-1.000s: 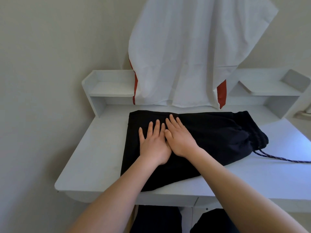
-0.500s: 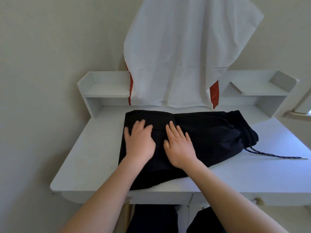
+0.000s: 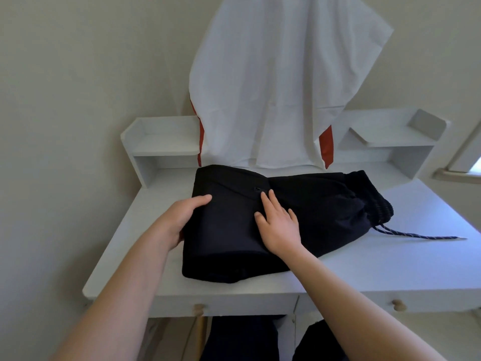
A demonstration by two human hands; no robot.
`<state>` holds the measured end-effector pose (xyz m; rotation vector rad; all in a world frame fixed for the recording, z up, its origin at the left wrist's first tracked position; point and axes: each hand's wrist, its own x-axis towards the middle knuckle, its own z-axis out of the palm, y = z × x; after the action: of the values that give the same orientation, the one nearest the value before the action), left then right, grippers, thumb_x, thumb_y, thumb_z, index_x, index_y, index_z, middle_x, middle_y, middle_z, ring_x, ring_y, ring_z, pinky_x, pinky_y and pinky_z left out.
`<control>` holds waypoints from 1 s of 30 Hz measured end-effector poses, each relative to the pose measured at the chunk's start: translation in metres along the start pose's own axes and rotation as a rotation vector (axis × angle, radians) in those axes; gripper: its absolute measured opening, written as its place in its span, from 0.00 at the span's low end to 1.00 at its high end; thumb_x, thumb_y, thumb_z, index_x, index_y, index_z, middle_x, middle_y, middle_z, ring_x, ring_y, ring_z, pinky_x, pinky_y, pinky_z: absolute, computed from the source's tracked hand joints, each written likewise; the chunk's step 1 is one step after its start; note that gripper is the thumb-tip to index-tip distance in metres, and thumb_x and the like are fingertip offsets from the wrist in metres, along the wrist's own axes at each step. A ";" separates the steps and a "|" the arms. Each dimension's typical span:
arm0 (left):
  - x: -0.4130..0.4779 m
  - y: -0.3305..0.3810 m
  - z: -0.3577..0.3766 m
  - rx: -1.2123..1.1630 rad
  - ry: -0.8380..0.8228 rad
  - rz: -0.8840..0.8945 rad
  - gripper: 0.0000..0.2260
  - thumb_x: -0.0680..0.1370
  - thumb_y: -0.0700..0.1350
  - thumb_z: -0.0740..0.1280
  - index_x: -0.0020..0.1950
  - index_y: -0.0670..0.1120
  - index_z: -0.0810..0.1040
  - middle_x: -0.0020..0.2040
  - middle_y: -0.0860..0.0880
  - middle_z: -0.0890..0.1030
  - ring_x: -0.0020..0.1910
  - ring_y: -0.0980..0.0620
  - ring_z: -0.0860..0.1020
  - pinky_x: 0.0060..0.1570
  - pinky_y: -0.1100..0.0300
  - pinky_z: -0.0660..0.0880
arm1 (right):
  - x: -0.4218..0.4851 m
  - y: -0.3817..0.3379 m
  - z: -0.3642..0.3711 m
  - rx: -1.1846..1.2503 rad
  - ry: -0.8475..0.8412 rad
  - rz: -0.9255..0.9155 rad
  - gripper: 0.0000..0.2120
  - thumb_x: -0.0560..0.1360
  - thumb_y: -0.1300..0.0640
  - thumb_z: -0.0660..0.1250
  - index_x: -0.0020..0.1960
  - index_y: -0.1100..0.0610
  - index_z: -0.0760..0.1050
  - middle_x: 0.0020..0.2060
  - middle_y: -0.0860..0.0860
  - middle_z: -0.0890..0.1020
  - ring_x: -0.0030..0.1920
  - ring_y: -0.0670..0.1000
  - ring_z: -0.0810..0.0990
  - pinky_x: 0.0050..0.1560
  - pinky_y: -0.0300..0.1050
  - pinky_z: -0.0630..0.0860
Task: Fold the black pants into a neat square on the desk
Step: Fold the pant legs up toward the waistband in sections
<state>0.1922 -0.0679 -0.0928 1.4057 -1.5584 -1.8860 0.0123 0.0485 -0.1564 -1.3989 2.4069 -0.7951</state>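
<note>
A left hand (image 3: pixel 182 217) grips the left edge of folded black pants (image 3: pixel 312 209) on a white desk (image 3: pixel 145 230). The right hand (image 3: pixel 279 225) lies flat on them, fingers straight.

Both bare forearms come in from the bottom and angle in toward the middle. Left hand (image 3: pixel 182 217) is wrapped round the left edge of the black pants (image 3: pixel 320 204), thumb on top, fingers tucked out of sight underneath. Right hand (image 3: pixel 279 226) lies palm down on the fabric, fingers straight and a bit spread, pointing away from the body, wrist pretty flat.
</note>
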 end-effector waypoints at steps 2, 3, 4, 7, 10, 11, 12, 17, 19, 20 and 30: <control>-0.006 0.013 0.000 -0.022 -0.015 0.041 0.17 0.72 0.53 0.72 0.56 0.45 0.82 0.50 0.48 0.85 0.51 0.47 0.83 0.53 0.53 0.76 | 0.001 -0.006 0.002 0.040 -0.004 0.024 0.27 0.82 0.47 0.50 0.79 0.49 0.50 0.79 0.48 0.49 0.76 0.50 0.56 0.75 0.52 0.47; -0.010 0.019 0.002 -0.030 -0.021 0.054 0.17 0.72 0.53 0.72 0.56 0.45 0.82 0.50 0.47 0.85 0.51 0.47 0.83 0.54 0.53 0.76 | 0.002 -0.010 0.003 0.057 -0.011 0.035 0.27 0.82 0.47 0.50 0.79 0.49 0.50 0.79 0.49 0.49 0.76 0.51 0.57 0.74 0.52 0.48; -0.013 0.025 0.003 -0.035 -0.028 0.063 0.18 0.71 0.53 0.72 0.56 0.44 0.82 0.51 0.47 0.85 0.51 0.47 0.83 0.55 0.52 0.76 | 0.002 -0.015 0.004 0.077 -0.017 0.045 0.27 0.82 0.48 0.50 0.79 0.50 0.50 0.79 0.49 0.50 0.76 0.52 0.57 0.74 0.52 0.48; -0.021 0.042 0.006 -0.066 -0.044 0.085 0.17 0.71 0.52 0.72 0.56 0.44 0.82 0.50 0.45 0.85 0.50 0.46 0.83 0.52 0.53 0.77 | 0.006 -0.030 0.007 0.142 -0.038 0.059 0.27 0.82 0.49 0.50 0.79 0.52 0.50 0.79 0.52 0.51 0.76 0.56 0.58 0.73 0.52 0.52; -0.028 0.055 0.006 -0.092 -0.042 0.126 0.17 0.72 0.51 0.71 0.56 0.43 0.82 0.52 0.43 0.85 0.51 0.45 0.83 0.54 0.52 0.76 | 0.009 -0.046 0.012 0.241 -0.058 0.068 0.26 0.83 0.51 0.51 0.78 0.55 0.52 0.78 0.55 0.53 0.75 0.58 0.60 0.72 0.52 0.58; -0.029 0.059 0.006 -0.082 -0.033 0.145 0.18 0.72 0.51 0.71 0.57 0.43 0.82 0.52 0.43 0.84 0.52 0.45 0.82 0.57 0.51 0.75 | 0.010 -0.050 0.012 0.298 -0.064 0.071 0.25 0.83 0.51 0.53 0.78 0.56 0.54 0.78 0.56 0.55 0.74 0.59 0.61 0.72 0.53 0.59; -0.030 0.063 0.007 -0.060 -0.020 0.164 0.18 0.72 0.51 0.70 0.58 0.43 0.81 0.53 0.43 0.84 0.53 0.44 0.82 0.58 0.50 0.75 | 0.010 -0.054 0.012 0.361 -0.070 0.068 0.25 0.82 0.52 0.54 0.77 0.57 0.56 0.76 0.58 0.57 0.72 0.59 0.63 0.71 0.52 0.61; -0.032 0.077 0.025 0.070 0.012 0.237 0.17 0.71 0.51 0.70 0.57 0.45 0.81 0.53 0.45 0.84 0.52 0.46 0.82 0.56 0.51 0.77 | 0.017 -0.048 -0.016 0.386 -0.065 -0.009 0.20 0.77 0.59 0.65 0.69 0.57 0.71 0.64 0.56 0.74 0.60 0.55 0.77 0.60 0.41 0.70; -0.030 0.081 0.040 0.113 0.025 0.268 0.18 0.70 0.52 0.71 0.56 0.44 0.81 0.52 0.45 0.84 0.50 0.47 0.83 0.51 0.52 0.79 | 0.018 -0.038 -0.036 0.311 0.010 -0.060 0.19 0.74 0.62 0.67 0.64 0.57 0.75 0.60 0.55 0.78 0.59 0.54 0.77 0.61 0.43 0.71; -0.029 0.083 0.047 0.152 0.049 0.284 0.19 0.69 0.52 0.71 0.55 0.43 0.80 0.50 0.44 0.84 0.48 0.46 0.83 0.49 0.52 0.80 | 0.017 -0.031 -0.047 0.263 0.077 -0.082 0.18 0.72 0.63 0.67 0.62 0.56 0.77 0.59 0.54 0.79 0.59 0.54 0.76 0.61 0.44 0.70; -0.023 0.099 0.117 0.613 0.208 0.445 0.13 0.67 0.52 0.68 0.34 0.45 0.70 0.30 0.47 0.73 0.29 0.45 0.76 0.33 0.56 0.76 | 0.018 0.058 -0.112 0.280 0.177 0.477 0.17 0.77 0.55 0.58 0.62 0.61 0.70 0.56 0.60 0.75 0.59 0.62 0.74 0.49 0.48 0.67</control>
<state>0.0740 -0.0198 -0.0041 1.2601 -2.2138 -1.0132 -0.0914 0.0928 -0.0961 -0.6362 2.4818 -1.0988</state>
